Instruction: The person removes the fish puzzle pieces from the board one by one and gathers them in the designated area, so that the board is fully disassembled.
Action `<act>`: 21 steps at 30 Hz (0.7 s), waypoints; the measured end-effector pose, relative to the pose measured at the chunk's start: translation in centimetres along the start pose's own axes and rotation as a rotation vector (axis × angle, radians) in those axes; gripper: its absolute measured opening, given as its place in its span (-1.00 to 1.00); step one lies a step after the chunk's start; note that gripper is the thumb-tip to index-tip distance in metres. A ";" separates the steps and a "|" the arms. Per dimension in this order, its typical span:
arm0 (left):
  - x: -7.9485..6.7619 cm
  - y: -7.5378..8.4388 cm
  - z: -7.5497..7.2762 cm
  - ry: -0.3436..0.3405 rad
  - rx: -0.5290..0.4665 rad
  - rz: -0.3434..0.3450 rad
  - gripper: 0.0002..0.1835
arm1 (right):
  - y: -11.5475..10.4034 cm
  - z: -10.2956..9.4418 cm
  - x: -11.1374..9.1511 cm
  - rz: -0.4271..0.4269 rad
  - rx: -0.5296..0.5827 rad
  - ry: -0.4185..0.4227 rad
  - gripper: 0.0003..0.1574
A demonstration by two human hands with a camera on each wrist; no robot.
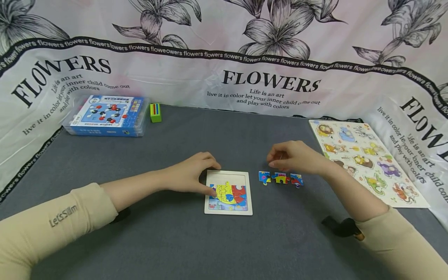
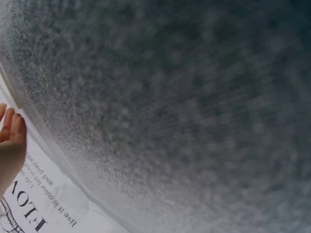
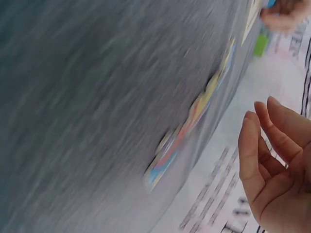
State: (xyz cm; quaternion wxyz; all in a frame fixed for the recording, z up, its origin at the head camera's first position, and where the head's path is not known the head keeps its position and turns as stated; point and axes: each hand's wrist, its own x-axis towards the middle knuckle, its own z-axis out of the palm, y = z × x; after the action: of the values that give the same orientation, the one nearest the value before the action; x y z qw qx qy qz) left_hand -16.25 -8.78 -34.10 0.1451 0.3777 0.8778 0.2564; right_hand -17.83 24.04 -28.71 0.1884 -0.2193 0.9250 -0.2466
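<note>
In the head view, a small jigsaw puzzle with a pale frame [image 1: 228, 212] lies in the middle of the table, with yellow, red and blue pieces in its lower part. My left hand [image 1: 192, 173] holds it at the upper left corner, fingers along the top edge and thumb over the left side. Just right of the frame, several loose jigsaw pieces [image 1: 280, 178] lie in a row. Above them hovers my right hand [image 1: 295, 157], its fingers loosely bent. The right wrist view shows nothing between the fingers of this hand [image 3: 279, 165], and the pieces [image 3: 194, 111] look blurred.
A clear plastic box with a blue molecule-model label [image 1: 105, 116] stands at the back left, beside a small green block with coloured stripes [image 1: 155, 112]. An animal puzzle board [image 1: 367, 163] lies at the right, past my right forearm. A flower-print sheet [image 1: 168, 77] borders the table.
</note>
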 end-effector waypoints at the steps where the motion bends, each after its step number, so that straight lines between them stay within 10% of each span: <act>1: -0.1 -0.1 0.1 0.000 -0.009 -0.004 -0.25 | -0.4 0.3 0.2 -0.012 0.001 0.000 -0.88; 21: -0.5 -0.5 1.2 0.009 -0.009 0.073 -0.13 | -7.2 6.1 4.3 -0.218 0.077 -0.175 -0.86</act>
State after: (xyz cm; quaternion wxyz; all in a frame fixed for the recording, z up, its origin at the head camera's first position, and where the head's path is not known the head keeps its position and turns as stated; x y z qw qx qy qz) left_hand -15.67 -9.03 -35.39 0.1333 0.4078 0.8629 0.2673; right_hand -16.41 13.96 -30.76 0.2487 -0.3316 0.8656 -0.2810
